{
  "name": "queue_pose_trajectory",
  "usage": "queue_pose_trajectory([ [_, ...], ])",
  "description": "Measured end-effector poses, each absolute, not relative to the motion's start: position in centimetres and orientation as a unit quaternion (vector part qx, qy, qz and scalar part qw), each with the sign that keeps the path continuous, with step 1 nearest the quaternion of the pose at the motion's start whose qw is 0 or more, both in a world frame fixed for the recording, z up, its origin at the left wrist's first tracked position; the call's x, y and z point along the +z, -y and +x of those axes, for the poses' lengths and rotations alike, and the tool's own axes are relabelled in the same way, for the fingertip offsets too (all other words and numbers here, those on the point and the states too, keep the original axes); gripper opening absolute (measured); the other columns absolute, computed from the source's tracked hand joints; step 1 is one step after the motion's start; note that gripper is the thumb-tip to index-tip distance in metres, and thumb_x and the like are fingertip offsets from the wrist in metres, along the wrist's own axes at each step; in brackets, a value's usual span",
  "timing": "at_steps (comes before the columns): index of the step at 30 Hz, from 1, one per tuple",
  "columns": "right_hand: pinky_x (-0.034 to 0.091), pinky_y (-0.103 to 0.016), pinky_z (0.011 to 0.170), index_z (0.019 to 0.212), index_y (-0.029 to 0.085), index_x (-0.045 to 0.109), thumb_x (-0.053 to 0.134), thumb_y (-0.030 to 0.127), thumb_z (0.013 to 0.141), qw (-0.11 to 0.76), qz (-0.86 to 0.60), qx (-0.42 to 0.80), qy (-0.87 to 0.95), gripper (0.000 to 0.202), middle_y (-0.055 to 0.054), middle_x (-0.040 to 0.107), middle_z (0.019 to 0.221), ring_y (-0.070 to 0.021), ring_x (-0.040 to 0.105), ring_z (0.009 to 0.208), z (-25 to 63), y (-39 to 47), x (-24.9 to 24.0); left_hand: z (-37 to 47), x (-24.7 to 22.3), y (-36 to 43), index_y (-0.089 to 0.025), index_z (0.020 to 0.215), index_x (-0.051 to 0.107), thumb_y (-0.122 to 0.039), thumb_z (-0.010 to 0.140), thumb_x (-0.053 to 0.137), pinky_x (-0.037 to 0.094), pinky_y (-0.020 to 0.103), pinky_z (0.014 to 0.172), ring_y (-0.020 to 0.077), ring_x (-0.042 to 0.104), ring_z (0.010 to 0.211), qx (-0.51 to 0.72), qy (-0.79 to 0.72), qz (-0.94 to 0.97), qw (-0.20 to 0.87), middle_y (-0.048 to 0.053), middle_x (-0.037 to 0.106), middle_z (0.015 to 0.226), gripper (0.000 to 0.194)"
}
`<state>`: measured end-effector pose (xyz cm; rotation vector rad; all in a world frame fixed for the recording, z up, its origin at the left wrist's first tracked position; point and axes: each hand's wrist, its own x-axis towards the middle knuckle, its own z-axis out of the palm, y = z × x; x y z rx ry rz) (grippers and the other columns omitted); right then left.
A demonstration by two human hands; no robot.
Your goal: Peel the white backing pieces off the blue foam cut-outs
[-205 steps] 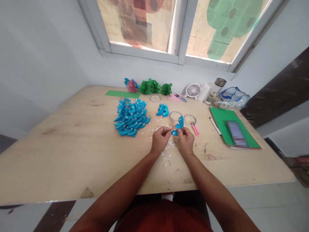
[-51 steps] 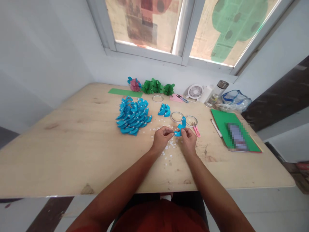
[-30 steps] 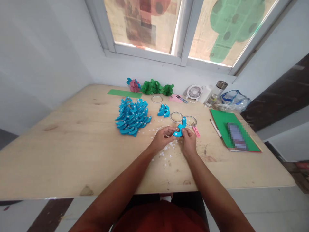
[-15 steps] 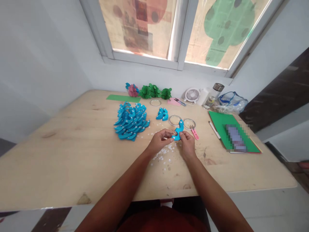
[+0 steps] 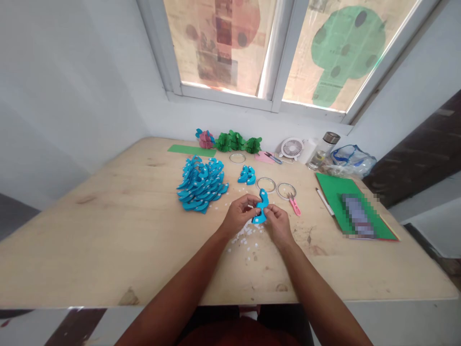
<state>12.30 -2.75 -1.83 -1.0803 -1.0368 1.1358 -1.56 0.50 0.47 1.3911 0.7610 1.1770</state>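
Between my two hands is a curved blue paper piece (image 5: 263, 198) with small white squares on it. My left hand (image 5: 242, 211) pinches its left side, and my right hand (image 5: 276, 220) grips its right edge. Small white paper bits (image 5: 246, 231) lie scattered on the table under the hands. Left of them stands a large heap of similar blue paper pieces (image 5: 201, 185), and a smaller blue group (image 5: 247, 175) lies just beyond the hands. Pink-handled snips (image 5: 294, 205) rest right of my right hand.
Metal rings (image 5: 265, 185) lie beyond the hands. Along the wall are green paper balls (image 5: 236, 140), a pink and blue paper ball (image 5: 206, 139), a small white fan (image 5: 292, 149) and a bottle (image 5: 326, 146). A green sheet (image 5: 334, 185) with a blurred object and a white pen (image 5: 325, 202) lie right.
The blue piece has turned more upright and come slightly nearer to me. My left fingers have shifted onto its left side. The whole view has tilted slightly.
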Motion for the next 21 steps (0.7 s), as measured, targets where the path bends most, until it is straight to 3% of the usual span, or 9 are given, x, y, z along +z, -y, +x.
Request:
queue_pose_trajectory([
  [10,0.039,-0.024,0.059,0.067,0.017,0.06,0.059,0.033,0.073,0.573,-0.482,0.467,0.471,0.017,0.001,0.056,0.061,-0.0116,0.048,0.057,12.53,2.91,-1.64,-1.92,0.99,-0.36,-0.016,0.081,0.064,-0.025,0.063,0.07,0.05,0.027,0.064,0.0149,0.061,0.07,0.479,-0.327,0.586,0.566,0.003,0.064,0.078,0.021],
  [16,0.042,-0.025,0.059,0.073,0.017,0.062,0.057,0.034,0.073,0.545,-0.491,0.459,0.501,0.018,0.0,0.059,0.063,-0.0135,0.052,0.059,12.35,2.95,-1.83,-1.59,0.69,-0.75,-0.017,0.079,0.059,-0.027,0.062,0.069,0.049,0.028,0.069,0.0153,0.06,0.076,0.547,-0.334,0.519,0.565,0.002,0.064,0.078,0.022],
  [21,0.043,-0.025,0.059,0.067,0.016,0.061,0.057,0.033,0.073,0.518,-0.509,0.435,0.533,0.018,0.0,0.057,0.06,-0.0142,0.054,0.06,12.27,2.88,-2.06,-0.99,0.41,-0.57,-0.017,0.073,0.055,-0.023,0.062,0.068,0.047,0.025,0.064,0.0131,0.058,0.068,0.562,-0.362,0.49,0.56,-0.001,0.062,0.071,0.019],
])
